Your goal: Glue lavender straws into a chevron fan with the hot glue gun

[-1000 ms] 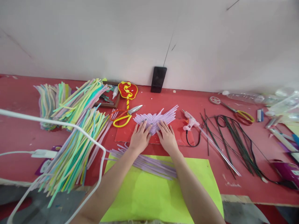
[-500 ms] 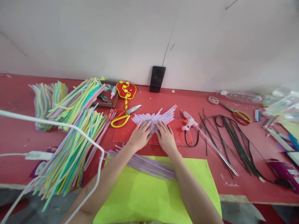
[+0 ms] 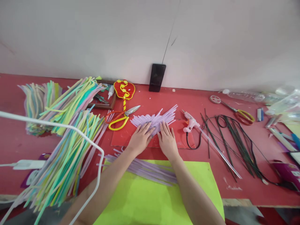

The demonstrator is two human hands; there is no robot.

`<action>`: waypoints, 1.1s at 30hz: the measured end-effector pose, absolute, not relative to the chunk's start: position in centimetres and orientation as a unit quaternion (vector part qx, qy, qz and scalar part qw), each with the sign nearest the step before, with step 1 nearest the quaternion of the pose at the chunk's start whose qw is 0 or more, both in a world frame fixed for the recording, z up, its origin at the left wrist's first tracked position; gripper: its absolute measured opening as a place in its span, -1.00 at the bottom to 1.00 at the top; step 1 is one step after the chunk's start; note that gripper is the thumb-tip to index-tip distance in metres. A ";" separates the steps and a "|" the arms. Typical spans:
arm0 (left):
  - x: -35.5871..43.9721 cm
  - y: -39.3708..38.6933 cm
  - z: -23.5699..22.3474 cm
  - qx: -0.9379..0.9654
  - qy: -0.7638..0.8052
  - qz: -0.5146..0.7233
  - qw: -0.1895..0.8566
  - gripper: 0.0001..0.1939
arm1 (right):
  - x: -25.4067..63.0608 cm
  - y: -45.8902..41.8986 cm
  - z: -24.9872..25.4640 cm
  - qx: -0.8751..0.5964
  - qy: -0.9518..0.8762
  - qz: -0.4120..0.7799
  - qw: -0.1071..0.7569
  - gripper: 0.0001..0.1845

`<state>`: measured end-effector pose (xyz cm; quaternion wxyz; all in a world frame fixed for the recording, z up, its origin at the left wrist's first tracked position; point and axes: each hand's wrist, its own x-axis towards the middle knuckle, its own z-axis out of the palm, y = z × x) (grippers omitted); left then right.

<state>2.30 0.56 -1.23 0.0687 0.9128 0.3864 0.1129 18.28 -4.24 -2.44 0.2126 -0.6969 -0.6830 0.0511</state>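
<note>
At mid-frame, the left hand [image 3: 140,137] has slid inward over the lilac strips [image 3: 168,116] — it and the right hand [image 3: 167,140] lie flat, unclenched, seemingly steadying them.

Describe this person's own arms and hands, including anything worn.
The left arm and right arm show no sleeves or watches. The left hand and right hand are ungloved; dark polish may coat some left nails, but they're too small to tell.
</note>
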 end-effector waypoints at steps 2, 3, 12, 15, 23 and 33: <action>2.3 0.6 -1.2 0.913 0.388 0.110 0.067 -0.56 | 18.2 -4.2 -1.9 -0.690 -0.681 0.056 0.240 -0.47; 2.3 0.6 -1.3 0.913 0.388 0.108 0.066 -0.56 | 18.3 -4.2 -1.5 -0.686 -0.676 0.055 0.263 -0.48; 2.5 0.4 -1.1 0.909 0.399 0.100 0.069 -0.55 | 26.8 -5.1 1.6 -0.855 -0.395 -0.050 0.333 -0.62; 2.4 0.4 -1.0 0.909 0.398 0.103 0.072 -0.55 | 29.0 -4.8 1.1 -0.914 -0.326 0.071 0.230 -0.52; 2.3 0.4 -1.2 0.907 0.396 0.121 0.073 -0.55 | 29.7 -3.1 -0.5 -0.918 -0.313 0.118 0.215 -0.47; 2.3 0.4 -1.4 0.910 0.390 0.119 0.069 -0.55 | 31.2 -3.7 -1.6 -0.894 -0.344 0.107 0.267 -0.45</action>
